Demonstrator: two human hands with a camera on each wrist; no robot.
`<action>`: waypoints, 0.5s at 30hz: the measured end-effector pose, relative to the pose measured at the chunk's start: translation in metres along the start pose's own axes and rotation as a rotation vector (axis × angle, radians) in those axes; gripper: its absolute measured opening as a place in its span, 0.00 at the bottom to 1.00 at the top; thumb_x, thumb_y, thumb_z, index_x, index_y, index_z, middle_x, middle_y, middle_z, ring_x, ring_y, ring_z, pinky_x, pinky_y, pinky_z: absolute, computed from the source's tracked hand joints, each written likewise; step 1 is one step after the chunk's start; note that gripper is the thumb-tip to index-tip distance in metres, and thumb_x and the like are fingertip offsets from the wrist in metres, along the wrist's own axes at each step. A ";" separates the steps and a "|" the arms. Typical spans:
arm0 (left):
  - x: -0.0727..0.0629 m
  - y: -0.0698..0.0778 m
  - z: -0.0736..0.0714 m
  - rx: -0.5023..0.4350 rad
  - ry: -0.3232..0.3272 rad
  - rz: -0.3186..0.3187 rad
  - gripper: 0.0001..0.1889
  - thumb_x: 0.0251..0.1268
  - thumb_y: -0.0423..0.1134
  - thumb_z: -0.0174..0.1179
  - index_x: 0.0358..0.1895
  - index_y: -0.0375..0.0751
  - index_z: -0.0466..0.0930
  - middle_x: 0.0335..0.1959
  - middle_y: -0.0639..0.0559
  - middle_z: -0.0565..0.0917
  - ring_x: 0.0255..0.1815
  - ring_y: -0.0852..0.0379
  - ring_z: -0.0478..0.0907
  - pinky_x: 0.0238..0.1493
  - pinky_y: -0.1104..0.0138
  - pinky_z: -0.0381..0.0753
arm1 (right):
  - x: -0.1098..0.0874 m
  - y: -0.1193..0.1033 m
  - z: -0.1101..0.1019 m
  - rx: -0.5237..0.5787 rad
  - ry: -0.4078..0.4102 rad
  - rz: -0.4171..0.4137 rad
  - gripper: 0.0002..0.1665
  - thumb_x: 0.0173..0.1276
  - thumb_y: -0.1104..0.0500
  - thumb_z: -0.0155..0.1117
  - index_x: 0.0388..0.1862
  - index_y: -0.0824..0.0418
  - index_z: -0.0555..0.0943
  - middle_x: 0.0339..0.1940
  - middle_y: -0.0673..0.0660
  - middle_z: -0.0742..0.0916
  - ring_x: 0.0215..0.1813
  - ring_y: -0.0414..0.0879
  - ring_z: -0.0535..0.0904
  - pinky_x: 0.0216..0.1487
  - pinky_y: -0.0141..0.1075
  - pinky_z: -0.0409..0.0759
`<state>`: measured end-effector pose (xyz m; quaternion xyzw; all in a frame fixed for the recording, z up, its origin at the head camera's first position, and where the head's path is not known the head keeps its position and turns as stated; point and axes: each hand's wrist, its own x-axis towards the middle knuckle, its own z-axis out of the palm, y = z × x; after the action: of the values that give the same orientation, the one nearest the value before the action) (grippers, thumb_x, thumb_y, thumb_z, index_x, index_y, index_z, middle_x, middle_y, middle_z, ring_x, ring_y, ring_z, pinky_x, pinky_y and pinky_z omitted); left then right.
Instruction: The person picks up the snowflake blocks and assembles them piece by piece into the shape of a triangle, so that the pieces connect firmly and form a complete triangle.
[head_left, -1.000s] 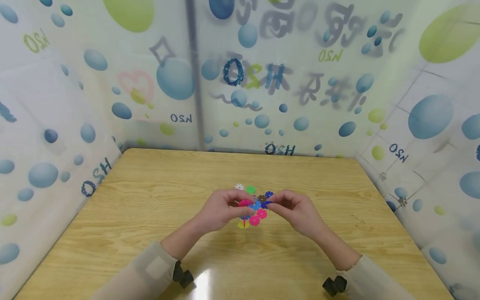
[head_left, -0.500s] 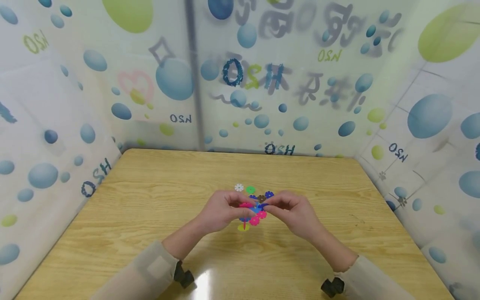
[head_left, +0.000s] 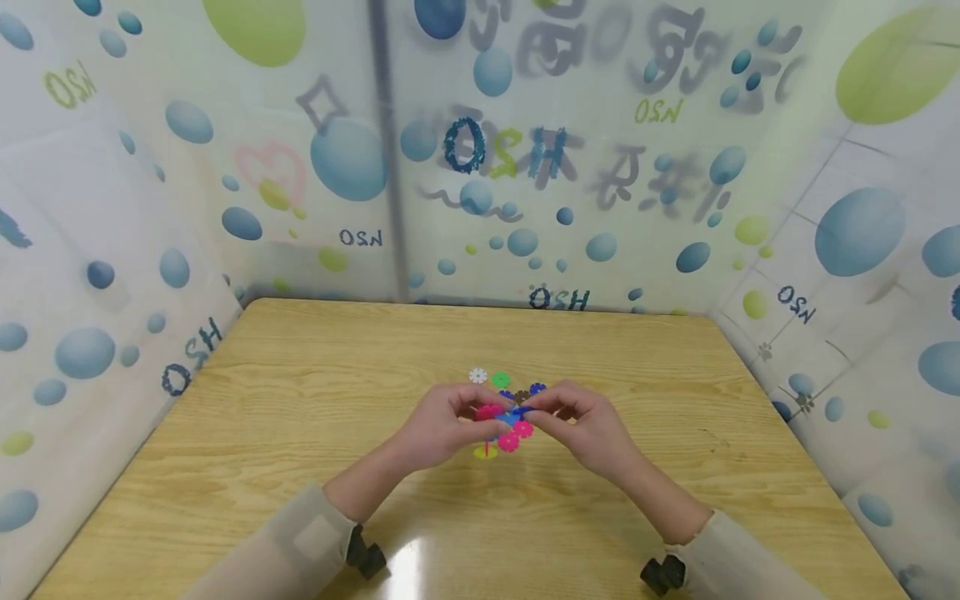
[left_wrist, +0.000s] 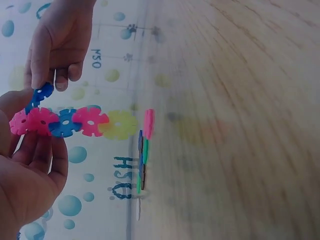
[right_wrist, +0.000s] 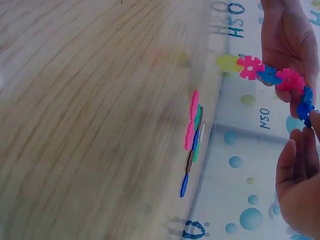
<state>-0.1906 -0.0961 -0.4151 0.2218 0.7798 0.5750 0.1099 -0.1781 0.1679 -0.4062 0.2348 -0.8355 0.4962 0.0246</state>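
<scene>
Joining notched discs into a chain looks well under way, though not finished. The chain (left_wrist: pixel 76 123) hangs from the hands above the table (head_left: pixel 360 358), running up from a yellow disc (left_wrist: pixel 120 126) through a pink disc (left_wrist: pixel 91 121) and a blue disc (left_wrist: pixel 65 123) to more pink. The left hand (head_left: pixel 442 427) pinches the pink upper part between thumb and fingers; the right hand (head_left: pixel 588 419) pinches a dark blue disc (left_wrist: pixel 46 91) at the top, beside a light blue disc (head_left: pixel 510 420). Whether that dark blue disc is fully slotted in, I cannot tell: fingers hide part of the joint. The yellow-to-pink links below seem done. Left unjoined on the table beyond the chain are a white disc (head_left: pixel 478 376), a green disc (head_left: pixel 501 380), a brown disc (head_left: pixel 522 397) and several others, including loose pink discs (head_left: pixel 508 442); how many of them are wanted is unclear.
</scene>
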 end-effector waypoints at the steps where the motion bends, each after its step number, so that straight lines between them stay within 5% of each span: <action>1: 0.000 0.000 0.000 0.006 0.002 0.008 0.12 0.73 0.46 0.75 0.56 0.55 0.92 0.48 0.54 0.91 0.48 0.51 0.86 0.44 0.62 0.88 | 0.000 0.000 0.000 -0.009 0.000 0.001 0.07 0.77 0.57 0.75 0.50 0.48 0.93 0.44 0.47 0.91 0.43 0.40 0.85 0.46 0.36 0.87; 15: -0.001 0.004 -0.002 0.038 -0.006 0.031 0.15 0.74 0.46 0.74 0.60 0.54 0.90 0.50 0.52 0.90 0.51 0.50 0.85 0.44 0.62 0.88 | -0.001 0.001 -0.003 0.020 -0.016 0.051 0.03 0.78 0.56 0.75 0.46 0.51 0.90 0.41 0.48 0.92 0.39 0.42 0.83 0.42 0.34 0.84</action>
<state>-0.1899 -0.0977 -0.4105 0.2374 0.7868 0.5611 0.0991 -0.1778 0.1709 -0.4061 0.2175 -0.8365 0.5030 0.0030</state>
